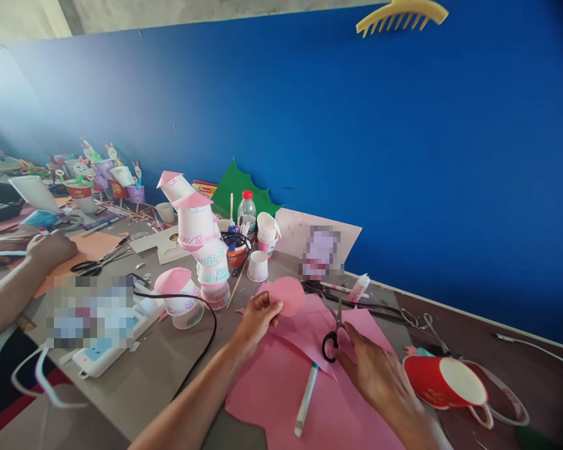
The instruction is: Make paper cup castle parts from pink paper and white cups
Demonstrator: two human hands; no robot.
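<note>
Above the pink sheets (pixel 281 381) on the table (pixel 152 372), the left hand (pixel 261 317) is closed in a pinch on a round paper disc (pixel 289 295). The right hand (pixel 375 362), partly curled, holds black-handled scissors (pixel 338 324) near the disc.

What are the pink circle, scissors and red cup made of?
Pink circle: probably paper, matte, flat and evenly coloured. Scissors: blades likely metal, smooth and grey; handles probably plastic, smooth and black. Red cup: likely paper, smooth, with gold print and a pale inside.
</note>
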